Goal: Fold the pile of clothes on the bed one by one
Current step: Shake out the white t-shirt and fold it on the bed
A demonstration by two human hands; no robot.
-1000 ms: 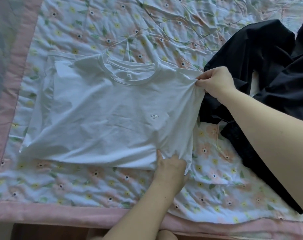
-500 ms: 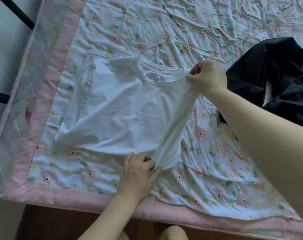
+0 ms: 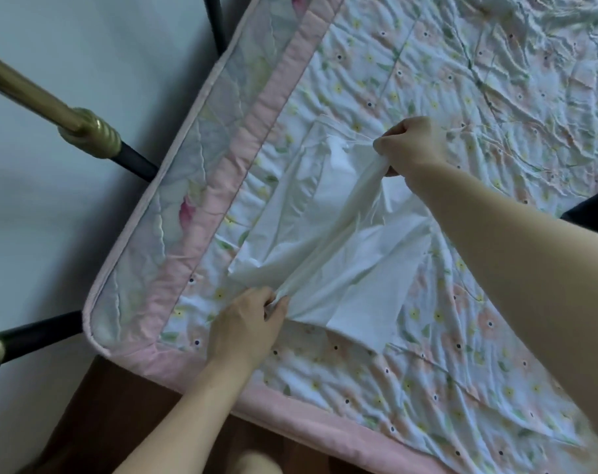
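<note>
A white T-shirt (image 3: 325,234) lies on the floral quilt (image 3: 461,354) near the bed's left corner, its right side lifted and drawn over toward the left. My right hand (image 3: 410,145) grips the shirt's upper edge near the shoulder. My left hand (image 3: 249,323) pinches the lower hem. The fabric stretches taut between both hands. Only a sliver of the dark clothes (image 3: 595,206) shows at the right edge.
The quilt's pink border (image 3: 243,186) runs along the left and front edges. A metal bed frame with brass fittings (image 3: 85,131) stands to the left against a pale wall. Wooden floor (image 3: 113,422) shows below the corner.
Both hands have carried the shirt's right side leftward over its middle. The view has swung left, so the dark clothes have almost left the frame and the bed frame has come in.
</note>
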